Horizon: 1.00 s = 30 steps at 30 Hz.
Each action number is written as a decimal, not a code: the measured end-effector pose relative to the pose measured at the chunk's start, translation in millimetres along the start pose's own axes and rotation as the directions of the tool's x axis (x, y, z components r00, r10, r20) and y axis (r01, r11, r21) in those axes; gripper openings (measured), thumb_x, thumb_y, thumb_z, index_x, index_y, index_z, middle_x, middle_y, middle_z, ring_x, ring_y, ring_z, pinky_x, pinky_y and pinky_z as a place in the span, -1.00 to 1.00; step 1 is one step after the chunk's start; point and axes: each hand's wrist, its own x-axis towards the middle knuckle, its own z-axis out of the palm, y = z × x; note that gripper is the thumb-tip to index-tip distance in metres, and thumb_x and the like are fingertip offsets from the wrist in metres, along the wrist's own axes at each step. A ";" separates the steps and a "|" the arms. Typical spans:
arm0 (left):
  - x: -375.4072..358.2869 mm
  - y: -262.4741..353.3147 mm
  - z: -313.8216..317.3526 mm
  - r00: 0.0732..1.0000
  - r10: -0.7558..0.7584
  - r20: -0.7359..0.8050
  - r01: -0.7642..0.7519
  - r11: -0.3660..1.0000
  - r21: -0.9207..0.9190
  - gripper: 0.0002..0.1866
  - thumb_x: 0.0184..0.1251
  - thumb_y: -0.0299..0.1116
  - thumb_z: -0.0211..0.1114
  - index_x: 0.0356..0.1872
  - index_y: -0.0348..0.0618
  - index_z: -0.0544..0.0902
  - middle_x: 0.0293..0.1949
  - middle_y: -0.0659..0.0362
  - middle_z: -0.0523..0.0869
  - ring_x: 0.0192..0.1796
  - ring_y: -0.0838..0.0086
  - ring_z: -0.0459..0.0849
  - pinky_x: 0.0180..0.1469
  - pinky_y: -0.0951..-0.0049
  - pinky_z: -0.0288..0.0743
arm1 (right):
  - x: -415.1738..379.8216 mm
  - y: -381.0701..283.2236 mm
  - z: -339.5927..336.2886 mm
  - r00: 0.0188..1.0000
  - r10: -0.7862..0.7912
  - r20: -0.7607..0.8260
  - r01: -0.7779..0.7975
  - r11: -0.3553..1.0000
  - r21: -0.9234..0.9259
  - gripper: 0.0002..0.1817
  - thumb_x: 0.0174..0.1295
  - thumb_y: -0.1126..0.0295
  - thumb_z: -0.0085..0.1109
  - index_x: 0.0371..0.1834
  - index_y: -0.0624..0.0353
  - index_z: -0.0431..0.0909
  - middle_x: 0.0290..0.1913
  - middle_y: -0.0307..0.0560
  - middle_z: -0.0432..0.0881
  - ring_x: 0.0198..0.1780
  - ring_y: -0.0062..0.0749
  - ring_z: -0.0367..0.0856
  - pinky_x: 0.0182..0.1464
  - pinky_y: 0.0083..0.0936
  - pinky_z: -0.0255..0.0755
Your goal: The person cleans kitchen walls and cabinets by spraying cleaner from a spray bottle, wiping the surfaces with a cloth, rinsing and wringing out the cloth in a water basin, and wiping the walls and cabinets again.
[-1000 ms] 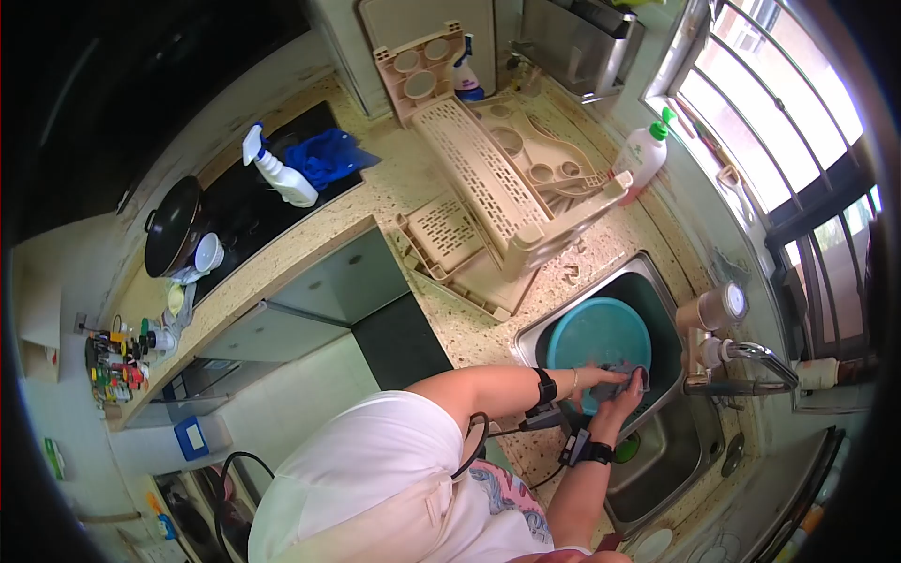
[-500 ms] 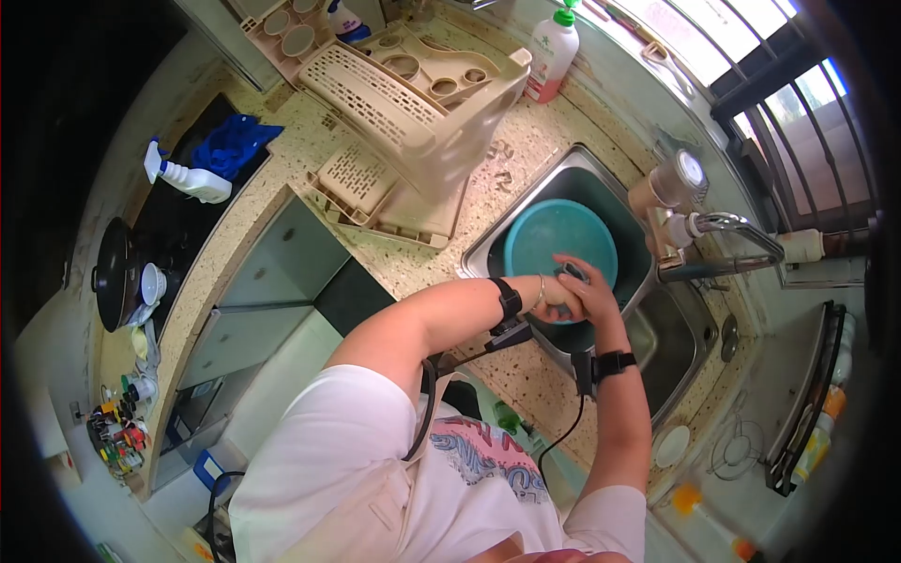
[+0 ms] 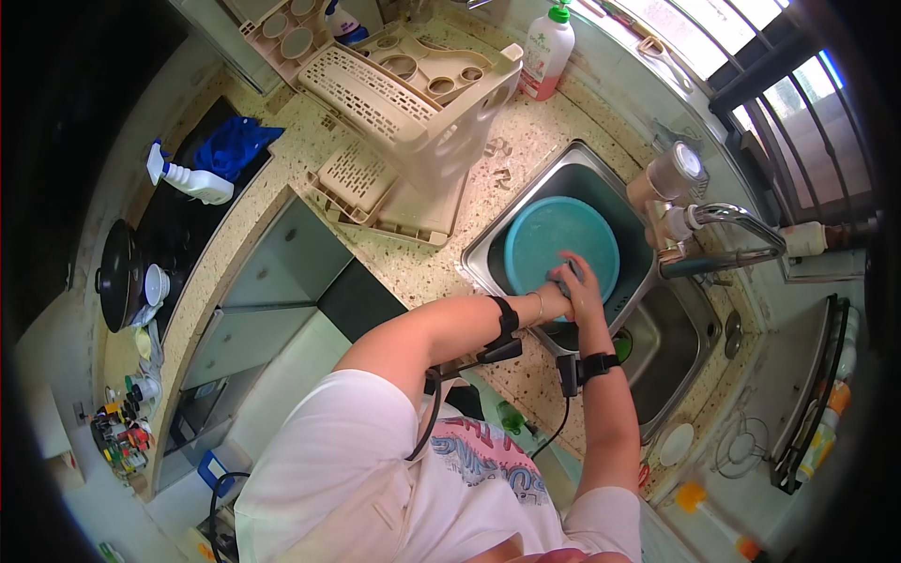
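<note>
We are holding a grey cloth (image 3: 566,275) over the near rim of a teal basin (image 3: 561,246) in the sink (image 3: 488,230). Our right hand (image 3: 584,286) is gripping the cloth; our left hand (image 3: 556,302), partly hidden, seems closed on it too. The tap (image 3: 727,235) is standing just beside. Working over the sink should be catching drips.

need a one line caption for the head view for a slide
Both hands, left hand and right hand, meet over a teal basin in the steel sink, gripping something dark.

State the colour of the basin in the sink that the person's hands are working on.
The basin is teal, a blue-green; the head view shows it clearly.
</note>
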 end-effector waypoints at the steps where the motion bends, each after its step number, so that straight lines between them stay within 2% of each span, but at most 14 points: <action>1: -0.1 -0.9 -3.2 0.994 -0.050 0.095 0.067 0.981 -0.181 -0.82 -0.07 -0.41 0.28 -0.43 -0.13 0.46 -0.56 0.19 0.47 -0.66 0.67 0.37 -0.75 0.68 0.07 | -4.3 -5.0 -2.9 0.999 0.025 -0.022 -0.020 0.979 0.203 -0.62 0.23 0.30 0.04 0.11 0.13 0.38 -0.12 -0.08 0.50 -0.26 -0.47 0.53 -0.15 -0.50 0.43; 3: 6.7 -2.4 -8.3 0.949 -0.089 0.302 0.235 0.840 -0.490 -0.81 -0.03 -0.39 0.26 -0.40 -0.13 0.44 -0.56 0.18 0.45 -0.68 0.65 0.34 -0.74 0.70 0.06 | -13.5 -17.3 -11.1 0.996 0.075 -0.049 -0.033 0.818 0.574 -0.53 0.28 0.15 -0.01 0.21 0.06 0.27 0.06 -0.06 0.41 -0.14 -0.44 0.52 -0.04 -0.43 0.43; 5: 5.7 5.0 -8.6 0.851 0.045 0.524 0.426 0.524 -0.737 -0.73 0.10 -0.18 0.23 -0.37 -0.15 0.43 -0.57 0.20 0.42 -0.69 0.64 0.30 -0.73 0.75 0.05 | -30.6 -4.3 -15.4 0.972 0.223 -0.068 -0.133 0.770 0.624 -0.42 0.27 0.03 -0.07 0.30 0.00 0.13 0.17 0.00 0.28 -0.02 -0.33 0.47 0.05 -0.35 0.36; 7: -7.6 24.6 -8.6 0.734 0.283 0.617 0.584 0.200 -0.787 -0.68 0.18 -0.08 0.17 -0.33 -0.14 0.42 -0.57 0.20 0.43 -0.70 0.64 0.28 -0.72 0.77 0.07 | -31.3 -1.6 -19.8 0.977 0.214 -0.022 -0.140 0.708 0.692 -0.34 0.24 -0.07 -0.11 0.34 -0.03 0.06 0.24 0.05 0.20 0.07 -0.22 0.42 0.10 -0.26 0.32; 8: -14.6 30.7 -6.6 0.667 0.366 0.649 0.646 0.150 -0.748 -0.54 0.19 0.07 0.12 -0.23 -0.17 0.44 -0.50 0.17 0.45 -0.65 0.63 0.34 -0.70 0.79 0.10 | -32.9 -9.5 -15.3 0.991 0.135 0.025 -0.110 0.671 0.733 -0.31 0.22 -0.12 -0.13 0.35 -0.04 0.05 0.25 0.07 0.19 0.10 -0.16 0.39 0.11 -0.21 0.31; 11: -47.7 45.7 10.7 0.670 0.512 0.538 0.563 0.122 -0.817 -0.45 0.17 0.12 0.13 -0.13 -0.23 0.44 -0.47 0.14 0.46 -0.64 0.62 0.37 -0.69 0.79 0.13 | -43.0 -42.8 9.0 0.983 -0.117 0.141 -0.058 0.533 0.844 -0.22 0.16 -0.26 -0.19 0.36 -0.05 0.04 0.28 0.12 0.16 0.19 0.01 0.29 0.15 -0.08 0.27; 12: -49.4 37.9 17.3 0.564 0.612 0.554 0.643 0.095 -0.760 -0.36 0.14 0.16 0.14 -0.06 -0.30 0.41 -0.40 0.07 0.50 -0.61 0.60 0.41 -0.68 0.79 0.20 | -49.7 -56.7 17.0 0.965 -0.200 0.168 -0.054 0.480 0.876 -0.19 0.14 -0.30 -0.21 0.36 -0.05 0.03 0.29 0.14 0.15 0.22 0.07 0.26 0.16 -0.03 0.26; 16: -61.9 18.0 28.1 0.458 0.629 0.628 0.767 0.078 -0.637 -0.39 0.15 0.07 0.17 -0.05 -0.33 0.39 -0.19 -0.10 0.57 -0.49 0.51 0.54 -0.62 0.74 0.33 | -70.8 -88.2 6.2 0.971 -0.223 0.087 0.054 0.558 0.828 -0.28 0.19 -0.22 -0.17 0.24 0.11 0.26 0.19 0.18 0.28 0.17 0.10 0.32 0.13 0.01 0.30; 17: -72.5 27.6 25.0 0.554 0.484 0.677 0.744 0.076 -0.663 -0.42 0.17 0.03 0.18 -0.05 -0.33 0.40 -0.17 -0.10 0.57 -0.47 0.49 0.55 -0.61 0.73 0.34 | -71.5 -89.6 1.8 0.972 -0.220 0.085 0.071 0.618 0.783 -0.32 0.22 -0.17 -0.15 0.21 0.15 0.30 0.16 0.19 0.32 0.14 0.07 0.35 0.12 0.00 0.32; 18: -84.1 38.9 21.9 0.635 0.324 0.701 0.721 0.078 -0.689 -0.46 0.18 -0.01 0.18 -0.05 -0.32 0.41 -0.16 -0.10 0.57 -0.45 0.48 0.56 -0.60 0.72 0.35 | -75.6 -93.8 0.1 0.988 -0.154 0.015 0.092 0.666 0.740 -0.49 0.25 0.07 -0.03 0.10 0.25 0.40 -0.09 0.10 0.48 -0.07 -0.13 0.50 0.05 -0.09 0.41; 19: -90.0 46.4 18.9 0.697 0.154 0.701 0.697 0.088 -0.712 -0.49 0.19 -0.05 0.18 -0.06 -0.32 0.41 -0.14 -0.10 0.57 -0.43 0.47 0.57 -0.59 0.71 0.37 | -74.7 -94.6 -4.1 0.985 -0.158 0.069 0.070 0.736 0.674 -0.55 0.23 0.15 0.01 0.06 0.27 0.43 -0.17 0.06 0.49 -0.14 -0.19 0.51 0.02 -0.14 0.43; 20: -87.9 46.9 16.5 0.663 0.160 0.732 0.726 0.103 -0.680 -0.64 0.20 -0.20 0.17 -0.11 -0.27 0.44 -0.21 0.00 0.58 -0.46 0.54 0.52 -0.58 0.71 0.33 | -70.3 -96.4 -12.9 0.980 -0.158 0.123 0.053 0.798 0.600 -0.60 0.21 0.24 0.04 0.02 0.28 0.46 -0.25 0.01 0.50 -0.20 -0.26 0.51 -0.01 -0.18 0.45; 23: -56.7 27.1 18.5 0.571 0.233 0.787 0.746 0.253 -0.616 -0.77 0.18 -0.31 0.16 -0.21 -0.20 0.45 -0.40 0.16 0.53 -0.56 0.64 0.42 -0.65 0.75 0.21 | -54.5 -100.8 -27.6 0.968 -0.131 0.216 0.039 0.923 0.383 -0.69 0.18 0.40 0.03 -0.05 0.31 0.52 -0.39 -0.08 0.50 -0.33 -0.39 0.50 -0.12 -0.34 0.47; 30: -7.1 22.2 19.2 0.767 -0.118 0.631 0.560 0.604 -0.567 -0.89 0.12 -0.39 0.18 -0.50 -0.05 0.41 -0.66 0.32 0.35 -0.74 0.72 0.22 -0.77 0.75 -0.02 | -21.8 -82.9 -33.4 0.982 0.085 0.170 -0.109 0.985 0.137 -0.72 0.22 0.45 -0.01 -0.05 0.36 0.52 -0.53 -0.23 0.47 -0.46 -0.58 0.44 -0.32 -0.62 0.39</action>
